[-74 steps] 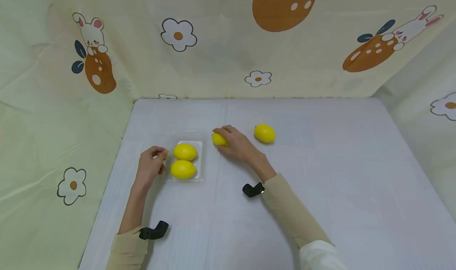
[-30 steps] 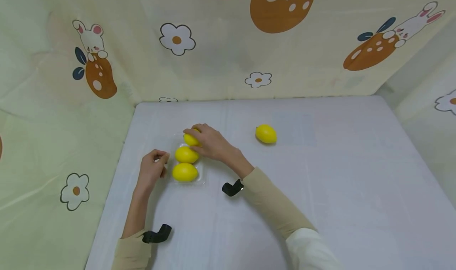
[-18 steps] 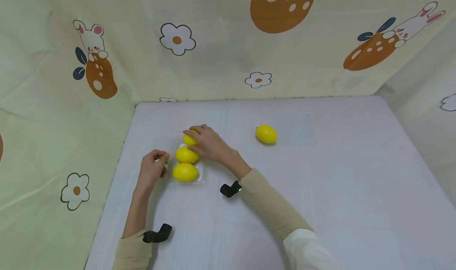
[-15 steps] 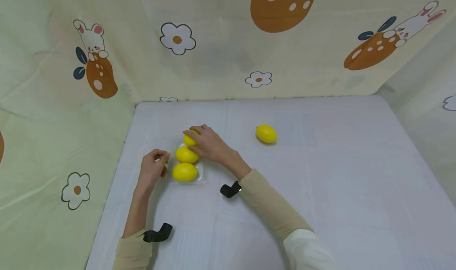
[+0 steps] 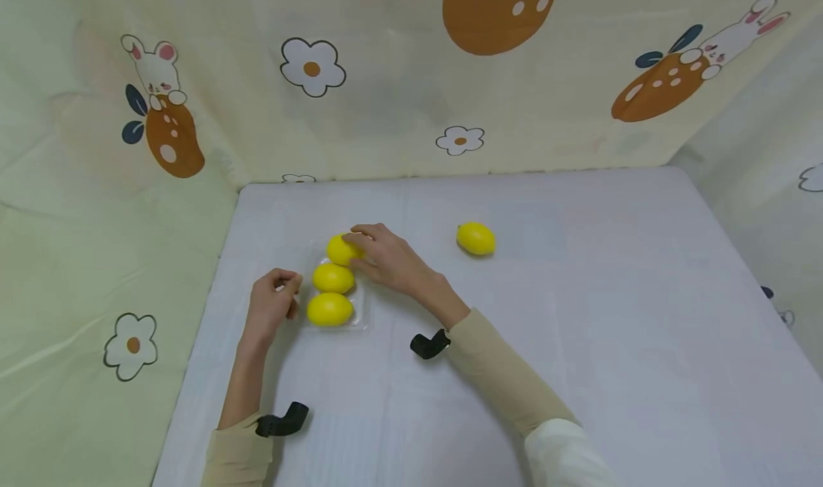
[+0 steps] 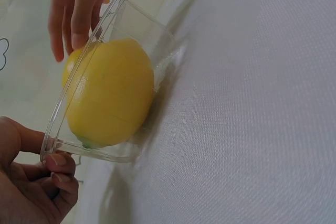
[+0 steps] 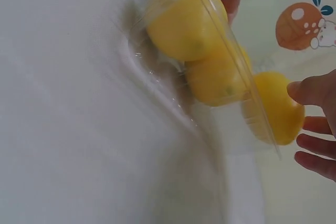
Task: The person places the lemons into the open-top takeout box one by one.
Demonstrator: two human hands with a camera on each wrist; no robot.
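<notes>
In the head view a clear plastic container (image 5: 361, 314) sits left of centre on the table, with three yellow lemons in a row. My left hand (image 5: 273, 298) is at its left side; in the left wrist view thumb and fingers pinch the rim beside the near lemon (image 6: 113, 93). The middle lemon (image 5: 333, 278) lies between the other two. At the far end, the third lemon (image 7: 273, 111) sits higher than its neighbours in the right wrist view. My right hand (image 5: 398, 262) is beside it, its fingers loosened and spread around its right end, holding nothing.
A fourth lemon (image 5: 476, 238) lies alone on the white-covered table (image 5: 579, 330), right of my right hand. A printed cloth (image 5: 386, 66) stands as a wall behind the table and at both sides. Black wrist cameras (image 5: 429, 345) stick out from both sleeves.
My right hand has carried the third lemon leftward to the container's far end, then loosened its fingers and drawn back slightly to the right. The left hand has stayed at the rim.
</notes>
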